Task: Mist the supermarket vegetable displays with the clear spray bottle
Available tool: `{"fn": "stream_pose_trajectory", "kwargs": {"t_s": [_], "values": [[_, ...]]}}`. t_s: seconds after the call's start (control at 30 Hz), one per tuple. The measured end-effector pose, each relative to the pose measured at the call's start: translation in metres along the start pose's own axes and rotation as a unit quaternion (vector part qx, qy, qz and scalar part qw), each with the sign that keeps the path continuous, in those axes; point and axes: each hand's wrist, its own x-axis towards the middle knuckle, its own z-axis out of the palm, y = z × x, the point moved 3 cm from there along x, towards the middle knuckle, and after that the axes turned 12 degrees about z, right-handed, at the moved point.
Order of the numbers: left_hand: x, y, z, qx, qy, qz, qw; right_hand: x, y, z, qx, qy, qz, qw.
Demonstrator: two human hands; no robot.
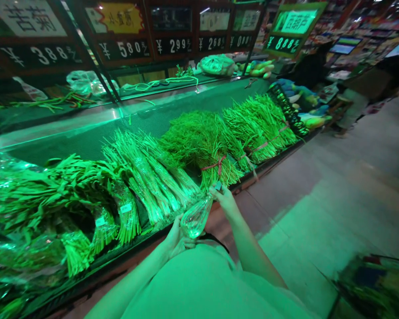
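Close to my body, my right hand pinches the narrow upper end of a clear plastic bag. A small blue-green piece shows at its fingertips, too small to name. My left hand is wrapped around the lower, wider end of the bag. Whatever the bag contains, if anything, I cannot make out. Just beyond my hands lies a feathery green bunch tied with red string. To its left, long-stemmed greens in clear wrap lie slanted on the display.
Wrapped leafy greens with white labels fill the left side. More tied bunches and a black crate stand to the right. Price signs hang above the shelf. A filled basket or cart is at lower right; a person is farther back.
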Motion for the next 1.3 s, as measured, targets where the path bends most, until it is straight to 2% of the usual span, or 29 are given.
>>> {"fn": "stream_pose_trajectory", "kwargs": {"t_s": [0.27,0.47,0.63,0.97,1.17,1.3], "values": [[0.014,-0.005,0.003,0.039,-0.021,-0.012,0.999,-0.014,-0.008,-0.026,-0.007,0.022,-0.012,1.0],[0.022,-0.001,0.019,0.073,-0.006,-0.034,0.997,-0.004,-0.027,-0.034,0.026,0.01,-0.011,1.0],[0.033,0.002,0.027,0.089,-0.016,0.029,0.995,0.014,-0.047,-0.033,0.025,0.017,0.0,1.0],[0.045,0.018,0.045,0.112,0.007,0.116,0.987,0.033,-0.078,-0.021,0.004,-0.07,0.006,0.998],[0.055,0.024,0.047,0.097,0.033,0.126,0.987,0.058,-0.084,-0.019,0.018,-0.116,0.008,0.993],[0.065,0.03,0.05,0.088,0.027,0.187,0.978,0.071,-0.092,-0.015,0.008,-0.155,0.01,0.988]]}}
